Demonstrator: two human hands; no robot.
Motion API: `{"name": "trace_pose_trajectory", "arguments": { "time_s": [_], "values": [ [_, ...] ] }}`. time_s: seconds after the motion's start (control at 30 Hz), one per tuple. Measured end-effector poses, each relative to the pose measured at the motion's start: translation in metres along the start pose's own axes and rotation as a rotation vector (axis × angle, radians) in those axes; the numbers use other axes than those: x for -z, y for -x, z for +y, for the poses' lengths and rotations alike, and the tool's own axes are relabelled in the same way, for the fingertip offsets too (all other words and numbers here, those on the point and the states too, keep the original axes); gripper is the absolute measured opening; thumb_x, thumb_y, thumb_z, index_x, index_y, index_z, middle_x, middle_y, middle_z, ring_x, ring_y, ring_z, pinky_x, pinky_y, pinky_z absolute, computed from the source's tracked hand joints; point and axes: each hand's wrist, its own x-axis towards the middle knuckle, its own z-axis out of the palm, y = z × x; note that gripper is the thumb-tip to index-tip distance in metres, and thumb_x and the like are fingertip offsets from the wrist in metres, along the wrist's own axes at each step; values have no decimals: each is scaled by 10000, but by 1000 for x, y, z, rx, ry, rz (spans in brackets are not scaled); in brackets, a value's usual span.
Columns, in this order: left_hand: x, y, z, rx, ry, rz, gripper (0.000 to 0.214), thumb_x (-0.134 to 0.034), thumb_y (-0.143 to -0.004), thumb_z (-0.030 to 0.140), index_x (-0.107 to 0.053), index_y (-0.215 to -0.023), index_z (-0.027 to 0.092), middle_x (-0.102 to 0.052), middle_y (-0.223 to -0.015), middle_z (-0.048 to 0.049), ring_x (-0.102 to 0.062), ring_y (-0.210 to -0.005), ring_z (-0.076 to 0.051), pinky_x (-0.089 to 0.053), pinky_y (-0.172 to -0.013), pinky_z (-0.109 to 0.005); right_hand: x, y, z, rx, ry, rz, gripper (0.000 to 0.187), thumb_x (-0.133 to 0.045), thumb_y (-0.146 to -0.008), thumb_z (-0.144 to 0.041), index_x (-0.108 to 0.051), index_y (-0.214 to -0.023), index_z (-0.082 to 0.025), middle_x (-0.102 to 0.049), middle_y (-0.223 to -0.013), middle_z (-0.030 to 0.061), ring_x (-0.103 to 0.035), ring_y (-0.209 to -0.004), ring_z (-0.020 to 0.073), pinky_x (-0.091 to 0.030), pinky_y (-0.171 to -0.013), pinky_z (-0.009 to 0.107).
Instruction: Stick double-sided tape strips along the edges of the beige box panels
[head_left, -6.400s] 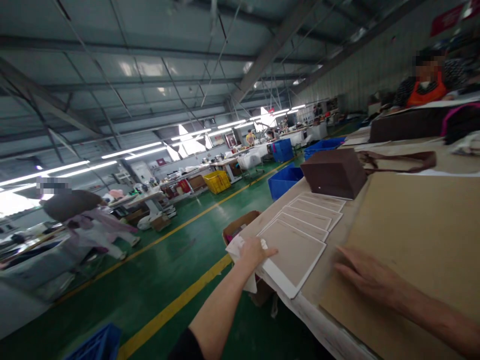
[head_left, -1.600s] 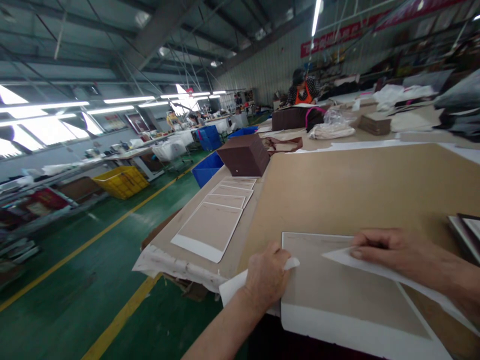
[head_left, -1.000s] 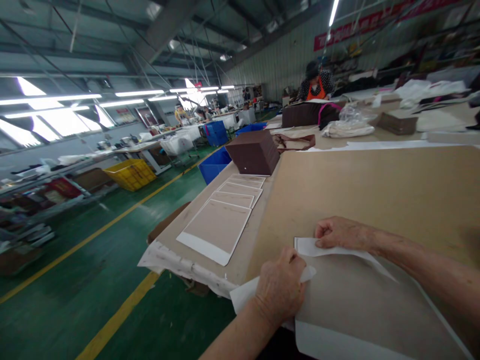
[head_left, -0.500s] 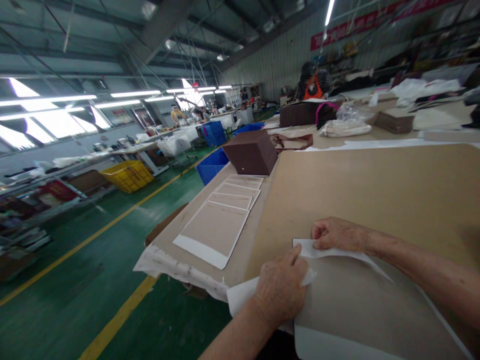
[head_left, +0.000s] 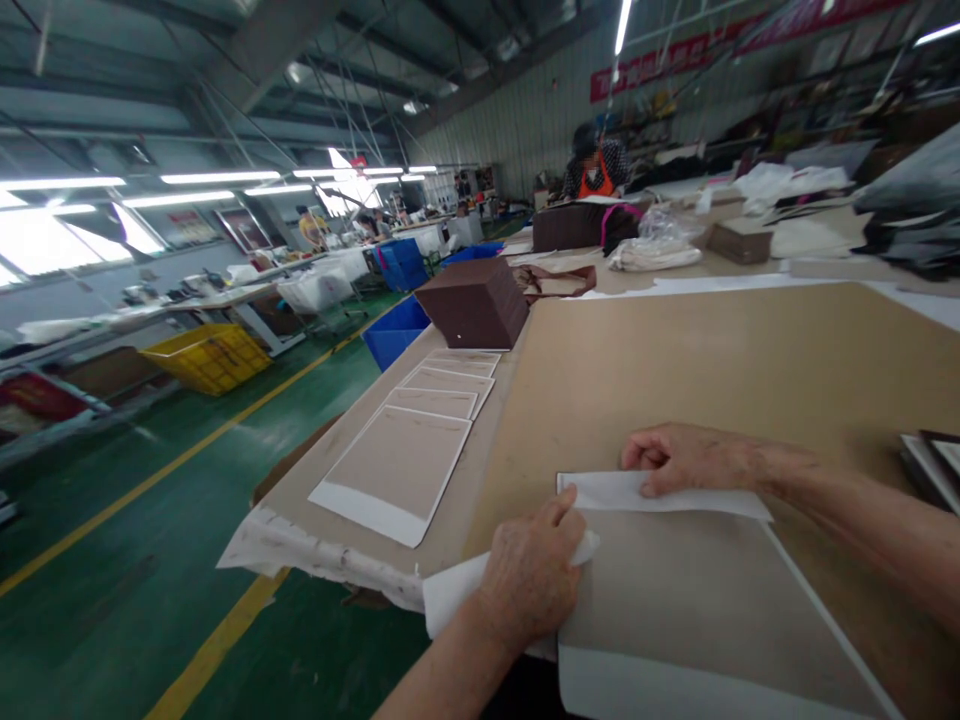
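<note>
A greyish-beige panel (head_left: 675,585) with pale edges lies in front of me at the table's near side. Along its far edge runs a white strip (head_left: 720,503), lying nearly flat. My left hand (head_left: 529,570) is closed around a loose piece of white paper (head_left: 454,595) that sticks out on both sides. Its index finger reaches out and presses the strip's left corner. My right hand (head_left: 682,460) is at the strip's far edge, fingers curled and thumb on the strip; its grip is partly hidden.
Several similar white-edged panels (head_left: 397,455) lie overlapping on the left of the table. Behind them stands a stack of dark brown pieces (head_left: 472,305). A large tan board (head_left: 675,370) covers the table under my work. Across the table is a co-worker in an orange apron (head_left: 598,178).
The strip's right end, loose and curling before, now lies along the panel's edge. My right hand has loosened its pinch a little. The view has turned slightly right.
</note>
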Motion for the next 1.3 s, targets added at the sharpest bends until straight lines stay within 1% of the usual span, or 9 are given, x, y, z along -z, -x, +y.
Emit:
{"name": "trace_pose_trajectory", "arguments": {
  "time_s": [0.1, 0.2, 0.37, 0.43, 0.53, 0.73, 0.97, 1.17, 1.3],
  "values": [
    [1, 0, -1, 6, -10, -17, 276, -496, -793, 160, -516, -1062, 219, -393, -1507, -57, -545, -1226, -272, -516, -955, -456, 20, 26, 11, -34, -51, 1, 324, -690, -586, -356, -622, -855, -188, -609, -728, -10, -528, -636, 131, -383, -546, 233],
    [0, 0, -1, 16, -15, -21, 278, -491, -776, 148, -516, -1042, 226, -384, -1514, -42, -555, -1213, -278, -532, -926, -475, 26, 43, 30, -88, -79, 66, 351, -660, -607, -390, -586, -879, -181, -591, -731, -4, -514, -626, 130, -390, -540, 240],
    [0, -1, -2, 6, -9, -25, 287, -460, -765, 118, -531, -1026, 214, -403, -1502, -54, -574, -1191, -265, -527, -936, -456, 3, 55, 56, -159, -31, 256, 357, -608, -650, -395, -525, -931, -192, -564, -705, -11, -506, -627, 145, -396, -566, 269],
    [0, -2, -2, 5, -8, -24, 295, -451, -763, 112, -534, -1026, 215, -394, -1508, -49, -562, -1208, -262, -529, -934, -456, -7, 59, 59, -174, 17, 334, 321, -608, -671, -373, -531, -925, -192, -581, -710, -7, -509, -645, 149, -381, -597, 279],
    [0, -2, -2, 25, -11, -38, 314, -451, -748, 101, -544, -1022, 223, -382, -1516, -33, -552, -1222, -254, -530, -932, -455, -15, 64, 60, -190, 45, 399, 301, -603, -693, -355, -527, -936, -194, -597, -716, -6, -518, -650, 150, -376, -606, 282],
    [1, -3, -1, 55, -8, -55, 323, -445, -732, 93, -561, -1005, 222, -384, -1515, -22, -540, -1237, -242, -520, -950, -439, -15, 64, 66, -182, 27, 432, 334, -550, -723, -334, -496, -1017, -187, -609, -754, -3, -526, -612, 135, -398, -563, 264],
    [0, -3, -3, 38, -16, -67, 330, -439, -729, 85, -551, -1006, 223, -362, -1526, -25, -531, -1248, -239, -510, -963, -432, -11, 61, 65, -201, 125, 506, 298, -578, -682, -276, -507, -958, -187, -625, -725, -4, -562, -668, 166, -393, -611, 287],
    [1, -3, -6, 20, -23, -91, 311, -446, -743, 104, -536, -1013, 229, -340, -1536, -28, -549, -1227, -258, -534, -915, -470, -11, 58, 70, -213, 109, 464, 328, -564, -705, -280, -481, -1008, -188, -628, -710, -20, -578, -611, 153, -399, -541, 271],
    [0, -4, -7, 19, -26, -93, 326, -450, -724, 95, -528, -1007, 237, -323, -1544, -20, -546, -1232, -252, -538, -910, -457, -10, 57, 70, -221, 139, 466, 311, -569, -710, -267, -495, -1000, -183, -627, -710, -16, -579, -595, 149, -413, -538, 268]
  ]
}}
